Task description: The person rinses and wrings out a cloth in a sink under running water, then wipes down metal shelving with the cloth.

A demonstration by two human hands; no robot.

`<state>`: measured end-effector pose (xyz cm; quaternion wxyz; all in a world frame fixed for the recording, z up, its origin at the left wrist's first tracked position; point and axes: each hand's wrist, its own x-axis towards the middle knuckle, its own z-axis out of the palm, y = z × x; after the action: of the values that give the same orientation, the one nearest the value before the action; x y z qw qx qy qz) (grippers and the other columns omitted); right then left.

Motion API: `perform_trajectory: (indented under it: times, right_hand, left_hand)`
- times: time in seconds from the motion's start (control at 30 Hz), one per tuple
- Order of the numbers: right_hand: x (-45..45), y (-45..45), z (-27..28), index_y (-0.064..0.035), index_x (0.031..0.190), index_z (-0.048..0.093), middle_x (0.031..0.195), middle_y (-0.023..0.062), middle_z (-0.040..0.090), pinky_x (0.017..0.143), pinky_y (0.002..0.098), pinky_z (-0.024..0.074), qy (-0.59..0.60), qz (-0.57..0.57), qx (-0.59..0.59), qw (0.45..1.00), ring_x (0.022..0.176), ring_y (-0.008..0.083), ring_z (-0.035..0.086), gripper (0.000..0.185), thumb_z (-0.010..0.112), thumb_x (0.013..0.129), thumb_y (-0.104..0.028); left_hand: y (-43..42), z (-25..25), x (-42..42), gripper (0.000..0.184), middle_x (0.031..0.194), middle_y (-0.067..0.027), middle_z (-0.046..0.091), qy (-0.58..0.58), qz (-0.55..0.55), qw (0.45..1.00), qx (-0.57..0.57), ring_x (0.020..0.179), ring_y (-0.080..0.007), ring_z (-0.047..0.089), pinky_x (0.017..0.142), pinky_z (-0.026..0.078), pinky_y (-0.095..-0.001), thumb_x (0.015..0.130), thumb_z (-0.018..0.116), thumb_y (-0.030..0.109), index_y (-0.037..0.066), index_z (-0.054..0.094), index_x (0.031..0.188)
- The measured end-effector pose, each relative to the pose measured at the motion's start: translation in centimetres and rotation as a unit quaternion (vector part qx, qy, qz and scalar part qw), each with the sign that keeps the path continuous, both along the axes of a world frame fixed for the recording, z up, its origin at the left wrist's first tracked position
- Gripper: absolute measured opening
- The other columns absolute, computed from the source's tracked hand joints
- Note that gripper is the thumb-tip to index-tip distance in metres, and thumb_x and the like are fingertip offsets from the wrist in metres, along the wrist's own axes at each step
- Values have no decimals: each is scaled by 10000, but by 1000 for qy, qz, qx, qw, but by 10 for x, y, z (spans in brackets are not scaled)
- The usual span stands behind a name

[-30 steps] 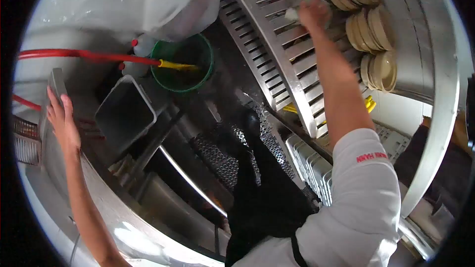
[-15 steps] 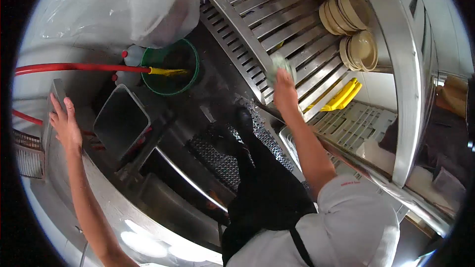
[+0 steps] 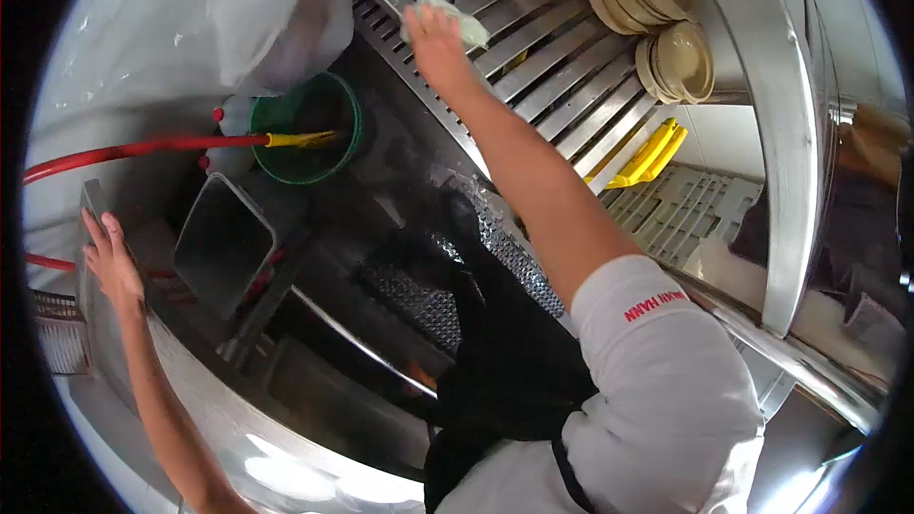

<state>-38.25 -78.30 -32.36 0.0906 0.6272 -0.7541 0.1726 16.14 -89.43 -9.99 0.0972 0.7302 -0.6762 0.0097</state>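
Observation:
My right hand presses a pale greenish-white cloth against the front edge of a slatted metal shelf. Part of the cloth is hidden under the fingers. On the left, my left hand lies with fingers stretched out on the raised metal edge of a steel counter, holding nothing. Stacks of beige bowls stand on the far side of the slatted shelf, away from my right hand.
Below are a green bucket with a red-handled yellow brush and a grey bin. A plastic-wrapped bundle hangs at upper left. Yellow objects sit under the shelf. A steel post rises at right.
My right hand has slid the cloth up and left along the shelf's front edge, the arm reaching farther. My left hand stays on the counter edge. The view has shifted slightly.

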Motion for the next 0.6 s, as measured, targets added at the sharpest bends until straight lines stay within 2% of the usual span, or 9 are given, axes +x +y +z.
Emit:
perform_trajectory:
  times: [0.1, 0.2, 0.23, 0.27, 0.3, 0.33, 0.43, 0.5, 0.6]
  right_hand:
    - [-3, -34, 10, -73, 1402, 439, 1431, 212, 450, 1076, 526, 330, -48, -10, 19, 999, 1336, 375, 410, 535, 509, 872, -110]
    - [-10, 44, -8, -83, 1378, 482, 1387, 215, 500, 1141, 471, 275, -105, -10, -7, 994, 1358, 352, 392, 440, 459, 946, -161]
    - [-1, 82, 30, -81, 1370, 485, 1401, 192, 492, 1163, 419, 255, -283, -90, 48, 954, 1358, 330, 393, 413, 364, 1007, -236]
    - [-16, 117, -7, -75, 1339, 501, 1362, 177, 525, 1135, 408, 297, -178, -147, 79, 970, 1320, 319, 429, 426, 284, 1031, -272]
    - [-33, 162, -11, -62, 1308, 517, 1341, 182, 527, 1109, 422, 318, -210, -137, 63, 966, 1275, 320, 460, 427, 274, 1037, -285]
    - [-58, 199, -1, -50, 1259, 540, 1302, 191, 542, 1086, 439, 330, -151, -75, 49, 984, 1230, 346, 483, 394, 285, 1024, -238]
    - [-133, 222, -5, -30, 1175, 567, 1206, 196, 581, 1065, 464, 375, 184, -268, 74, 943, 1187, 370, 513, 344, 514, 844, -105]
    - [-173, 195, 33, -30, 1355, 462, 1400, 175, 484, 1102, 522, 319, 40, -409, 295, 862, 1322, 354, 412, 456, 438, 910, -124]
    - [-185, 199, 23, -26, 1372, 435, 1470, 187, 404, 1137, 512, 263, -136, -391, 229, 881, 1379, 354, 340, 473, 427, 913, -139]
  left_hand:
    - [4, 3, -2, 797, 1546, -271, 231, 4, -7, 1000, 8, 1457, -420, 151, 1097, 145, -661, 889, 227, 787, 339, 179, 1546]
    - [-1, 0, 2, 809, 1544, -272, 233, -19, 5, 1000, 17, 1459, -419, 145, 1093, 165, -658, 885, 223, 792, 332, 169, 1548]
    - [-3, -2, 5, 813, 1543, -272, 234, -30, 16, 999, 20, 1460, -419, 142, 1091, 172, -659, 884, 223, 793, 330, 165, 1549]
    - [-3, -2, 5, 808, 1545, -271, 230, -29, 14, 999, 22, 1462, -415, 139, 1086, 174, -666, 887, 226, 789, 331, 163, 1549]
    - [-2, -1, 3, 803, 1547, -270, 226, -29, 13, 999, 24, 1464, -411, 136, 1082, 176, -672, 890, 229, 786, 331, 161, 1549]
    - [1, 0, 1, 799, 1549, -270, 222, -30, 10, 999, 29, 1466, -408, 133, 1077, 178, -679, 893, 232, 782, 332, 159, 1549]
    - [7, 5, -13, 778, 1550, -267, 220, -50, 30, 998, 31, 1466, -393, 145, 1065, 175, -699, 906, 246, 763, 332, 167, 1548]
    - [7, 6, -15, 773, 1550, -267, 219, -50, 31, 998, 18, 1466, -388, 148, 1061, 170, -707, 908, 252, 758, 332, 172, 1547]
    - [15, 7, -14, 780, 1552, -266, 215, -37, 29, 999, 21, 1469, -385, 142, 1061, 164, -711, 904, 255, 762, 328, 176, 1548]
